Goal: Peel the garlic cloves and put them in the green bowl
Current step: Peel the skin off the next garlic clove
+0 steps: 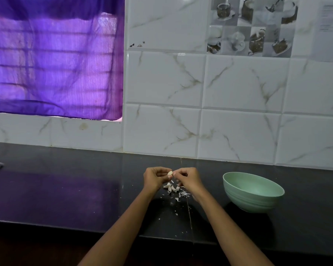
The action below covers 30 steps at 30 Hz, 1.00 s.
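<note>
Head view: a garlic clove [170, 173] is pinched between the curled fingertips of the left hand [154, 177] and right hand [188, 178], above the dark counter [65, 189]. Peel scraps [176, 190] lie beneath; the green bowl [253, 191] stands near, right.

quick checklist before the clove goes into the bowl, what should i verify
1. Garlic clove held by both the left hand and right hand: ok.
2. Clove fully peeled: cannot tell, fingers hide part of it.
3. Green bowl upright on the counter, beside the right hand: ok.
4. Path from hands to bowl free: ok.
5. Peels lie on the counter, none seen in the bowl: ok.
</note>
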{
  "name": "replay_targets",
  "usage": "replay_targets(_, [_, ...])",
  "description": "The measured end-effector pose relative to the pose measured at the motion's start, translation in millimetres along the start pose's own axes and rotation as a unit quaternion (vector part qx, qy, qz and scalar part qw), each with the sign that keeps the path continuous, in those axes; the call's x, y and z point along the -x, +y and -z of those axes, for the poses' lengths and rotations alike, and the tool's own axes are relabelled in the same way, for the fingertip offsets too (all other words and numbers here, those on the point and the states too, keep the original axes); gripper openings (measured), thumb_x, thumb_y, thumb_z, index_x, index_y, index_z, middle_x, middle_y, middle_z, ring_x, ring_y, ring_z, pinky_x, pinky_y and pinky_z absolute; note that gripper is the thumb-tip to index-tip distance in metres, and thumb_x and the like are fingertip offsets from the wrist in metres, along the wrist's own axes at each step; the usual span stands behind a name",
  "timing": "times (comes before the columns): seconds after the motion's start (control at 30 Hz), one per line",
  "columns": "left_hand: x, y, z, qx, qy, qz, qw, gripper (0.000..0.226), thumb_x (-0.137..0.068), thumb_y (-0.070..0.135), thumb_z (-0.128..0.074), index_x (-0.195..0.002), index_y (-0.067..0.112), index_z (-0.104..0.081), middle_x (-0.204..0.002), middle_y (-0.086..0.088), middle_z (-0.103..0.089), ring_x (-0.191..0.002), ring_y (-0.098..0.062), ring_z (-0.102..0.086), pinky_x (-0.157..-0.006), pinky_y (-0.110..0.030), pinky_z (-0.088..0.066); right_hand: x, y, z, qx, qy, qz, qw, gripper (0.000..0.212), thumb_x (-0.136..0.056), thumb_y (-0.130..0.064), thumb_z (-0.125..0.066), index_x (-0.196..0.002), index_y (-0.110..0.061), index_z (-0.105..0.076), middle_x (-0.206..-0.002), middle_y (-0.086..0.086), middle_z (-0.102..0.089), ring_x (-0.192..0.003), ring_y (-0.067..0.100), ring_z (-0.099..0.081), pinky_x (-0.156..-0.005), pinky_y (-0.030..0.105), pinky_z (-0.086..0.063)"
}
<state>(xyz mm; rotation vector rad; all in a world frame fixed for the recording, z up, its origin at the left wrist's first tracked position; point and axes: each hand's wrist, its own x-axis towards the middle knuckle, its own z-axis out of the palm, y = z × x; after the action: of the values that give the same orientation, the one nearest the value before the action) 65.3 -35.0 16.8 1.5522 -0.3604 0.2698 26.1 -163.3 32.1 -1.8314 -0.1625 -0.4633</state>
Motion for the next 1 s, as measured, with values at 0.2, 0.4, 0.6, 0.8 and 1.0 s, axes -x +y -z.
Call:
replay_targets(0.2, [-0.7, 0.4, -0.3, 0.014, -0.001, -0.005, 1.0, 0.021, -0.072, -0.013, -0.07, -0.092, -0.006, -0.069, -0.071, -0.007, -0.068, -0.059, -0.004, -0.066, -0.059, -0.015, -0.053, 3.6, -6.0, 1.0, -0.028, 0.002, -0.012, 1.0, 0.014, -0.086, 0.002, -0.057, -0.08, 0.001, -0.069, -0.059, 0.005, -0.057, -0.05, 0.011, -0.049, -0.049, 0.02, -0.045])
replay_targets(0.4, [0.1, -0.1, -1.7, 0.004, -0.017, -0.02, 1.0, 0.021, -0.072, -0.014, -0.069, -0.092, -0.006, -0.069, -0.071, -0.006, -0.068, -0.059, -0.005, -0.067, -0.061, -0.017, -0.055, 1.3, -5.1, -1.2, -0.006, 0.039, -0.021, 0.999, 0.01, -0.078, -0.001, -0.062, -0.073, -0.001, -0.072, -0.057, 0.004, -0.059, -0.047, 0.011, -0.047, -0.048, 0.023, -0.041])
replay_targets(0.6, [-0.4, -0.3, -2.6, 0.002, -0.03, -0.026, 0.999, 0.02, -0.073, -0.014, -0.068, -0.093, -0.009, -0.068, -0.066, -0.001, -0.069, -0.061, -0.007, -0.067, -0.064, -0.02, -0.056, -0.2, -3.4, -5.0, 0.025, 0.081, -0.021, 0.996, 0.009, -0.07, -0.009, -0.069, -0.064, -0.014, -0.071, -0.058, 0.002, -0.063, -0.05, 0.009, -0.051, -0.053, 0.027, -0.043])
replay_targets(0.8, [2.3, 5.9, -2.9, 0.136, -0.058, 0.031, 0.989, 0.019, -0.083, -0.015, -0.056, -0.101, -0.012, -0.062, -0.062, -0.003, -0.07, -0.061, -0.009, -0.068, -0.062, -0.016, -0.055, 0.5, -5.6, -5.6, -0.016, 0.089, -0.029, 0.996, 0.009, -0.075, -0.009, -0.068, -0.067, -0.01, -0.07, -0.052, -0.003, -0.058, -0.044, 0.005, -0.046, -0.046, 0.019, -0.038])
replay_targets(1.0, [5.3, 10.7, -5.9, 0.191, -0.064, 0.078, 0.976, 0.014, -0.089, -0.009, -0.051, -0.092, -0.004, -0.063, -0.076, -0.008, -0.069, -0.065, -0.01, -0.069, -0.063, -0.018, -0.057, -0.2, -3.7, -4.2, -0.015, 0.084, -0.036, 0.996, 0.015, -0.076, -0.016, -0.073, -0.063, -0.012, -0.067, -0.048, -0.006, -0.055, -0.042, 0.004, -0.045, -0.044, 0.017, -0.038])
